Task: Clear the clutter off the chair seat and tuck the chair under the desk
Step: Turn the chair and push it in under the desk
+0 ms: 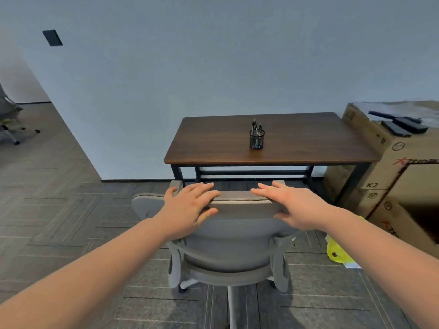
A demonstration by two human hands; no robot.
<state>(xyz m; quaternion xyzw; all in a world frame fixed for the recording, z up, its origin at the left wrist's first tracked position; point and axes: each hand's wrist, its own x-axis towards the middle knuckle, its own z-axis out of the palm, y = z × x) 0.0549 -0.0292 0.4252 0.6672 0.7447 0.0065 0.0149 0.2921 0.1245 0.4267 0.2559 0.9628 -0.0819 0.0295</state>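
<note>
Chair [232,224], grey mesh, stands on the carpet in front of the desk [270,138], its back toward the camera and not yet under the desktop. Left hand [190,205] and right hand [294,207] lie flat on the top of the backrest, fingers spread, thumbs on the near side, not clenched. Pen cup [256,138] stands on the desk

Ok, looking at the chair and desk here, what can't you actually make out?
Head view only:
- Chair seat top: hidden by the backrest, so clutter can't be checked.
- Chair wheels: mostly cut off by the bottom edge.
- Pen cup contents: too small to count.
- Left hand and right hand: palms hidden, grip unclear.
- Box print: blurred.
</note>
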